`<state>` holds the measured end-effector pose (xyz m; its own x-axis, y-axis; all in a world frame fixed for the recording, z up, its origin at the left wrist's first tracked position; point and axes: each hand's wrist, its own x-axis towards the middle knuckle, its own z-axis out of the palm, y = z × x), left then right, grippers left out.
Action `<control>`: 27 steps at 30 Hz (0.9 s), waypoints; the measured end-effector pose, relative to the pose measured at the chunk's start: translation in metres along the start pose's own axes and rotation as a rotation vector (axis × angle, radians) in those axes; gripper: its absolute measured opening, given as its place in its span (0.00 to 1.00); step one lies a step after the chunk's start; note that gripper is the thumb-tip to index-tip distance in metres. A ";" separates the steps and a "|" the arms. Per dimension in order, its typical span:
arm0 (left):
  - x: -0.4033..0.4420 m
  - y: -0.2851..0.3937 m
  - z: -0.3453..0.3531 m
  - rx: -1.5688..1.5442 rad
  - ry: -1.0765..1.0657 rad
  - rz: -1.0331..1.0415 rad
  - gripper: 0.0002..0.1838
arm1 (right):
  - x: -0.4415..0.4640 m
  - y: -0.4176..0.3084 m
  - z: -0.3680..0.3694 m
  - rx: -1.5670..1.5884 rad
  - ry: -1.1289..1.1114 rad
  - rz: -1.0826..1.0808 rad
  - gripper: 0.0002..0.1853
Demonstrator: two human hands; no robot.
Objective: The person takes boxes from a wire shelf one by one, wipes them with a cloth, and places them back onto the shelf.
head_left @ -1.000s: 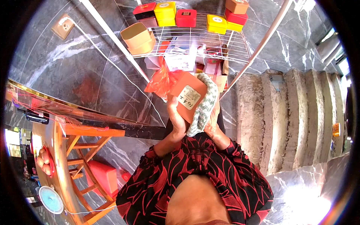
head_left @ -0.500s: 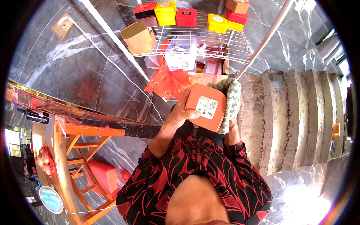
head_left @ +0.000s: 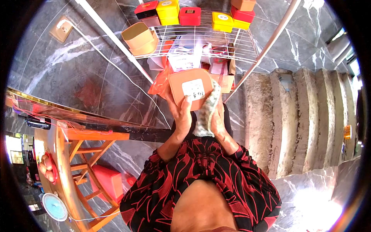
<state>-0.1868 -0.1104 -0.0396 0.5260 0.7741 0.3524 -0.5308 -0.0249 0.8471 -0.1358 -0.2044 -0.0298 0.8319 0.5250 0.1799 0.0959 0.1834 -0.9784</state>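
An orange-brown box (head_left: 179, 83) with rounded corners and a white handwritten label (head_left: 193, 89) is held up in front of my body. My left hand (head_left: 180, 110) grips its lower left side, the thumb lying over the label's lower edge. On the right side, my right hand (head_left: 218, 120) is closed on a green-and-white cloth (head_left: 206, 118), which lies against the box's right edge and hangs below it. The right fingers are mostly hidden behind the cloth. An orange-red plastic bag (head_left: 158, 83) shows just left of the box.
A white wire rack (head_left: 185, 38) stands ahead, with red, black and yellow boxes on top. An open tan box (head_left: 138, 38) sits at its left edge. Rough concrete steps (head_left: 286, 127) are at right. At left stand a wooden table (head_left: 65, 166) and a wooden chair (head_left: 91, 162).
Both hands have carried the box left and up, toward the rack. The cloth has moved from behind the box's right side to hang along its right edge.
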 end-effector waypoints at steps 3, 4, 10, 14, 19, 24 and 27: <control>0.001 0.010 0.008 0.063 -0.048 0.024 0.35 | -0.004 0.029 -0.002 0.273 0.058 -0.025 0.31; 0.001 0.012 0.010 0.060 -0.087 0.046 0.34 | 0.000 0.031 -0.002 0.257 0.103 -0.082 0.32; 0.019 0.013 -0.008 -0.230 -0.173 -0.053 0.39 | 0.016 0.027 -0.023 0.640 0.158 0.223 0.29; 0.026 0.011 -0.013 -0.209 -0.367 -0.060 0.44 | 0.012 0.030 -0.019 0.631 0.270 0.329 0.27; 0.023 0.010 -0.021 -0.141 -0.599 -0.191 0.56 | 0.010 0.029 -0.026 0.807 0.195 0.352 0.22; 0.017 0.014 -0.024 -0.005 -0.738 -0.135 0.59 | 0.015 0.034 -0.033 0.992 0.132 0.239 0.16; 0.013 0.014 -0.018 0.063 -0.647 -0.139 0.54 | 0.016 0.031 -0.035 1.076 0.175 0.303 0.16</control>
<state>-0.1996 -0.0895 -0.0303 0.8901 0.2370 0.3894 -0.3999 -0.0041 0.9166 -0.1003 -0.2196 -0.0603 0.8142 0.5611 -0.1491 -0.5724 0.7329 -0.3677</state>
